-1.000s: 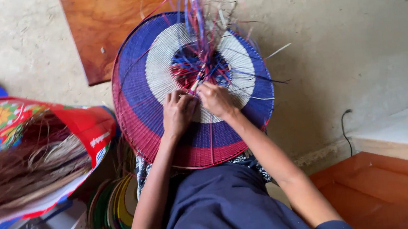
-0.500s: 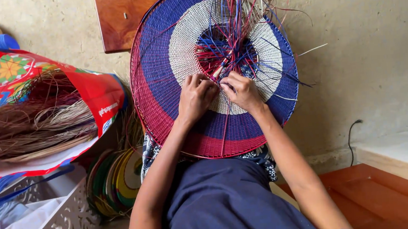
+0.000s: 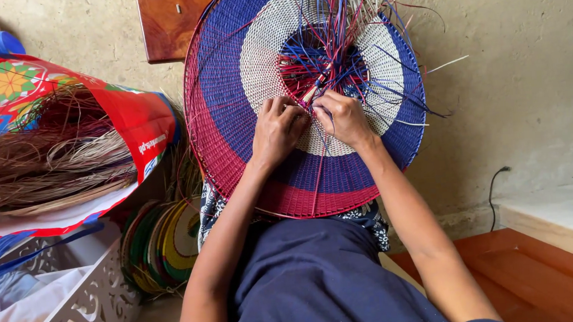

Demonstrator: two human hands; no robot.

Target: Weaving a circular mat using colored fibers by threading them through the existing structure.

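Weaving step: left hand (image 3: 276,129) and right hand (image 3: 343,117) pinch loose strands (image 3: 331,35), apparently, at the centre of the round woven disc (image 3: 226,84) resting on the lap. Next: steady tension.

Round woven disc (image 3: 242,117), banded red, blue and cream, stands tilted on the lap.

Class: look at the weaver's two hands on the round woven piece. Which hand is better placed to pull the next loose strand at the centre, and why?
Probably the right hand: its fingertips already pinch strands at the centre's edge, while the left hand lies flatter on the white ring.
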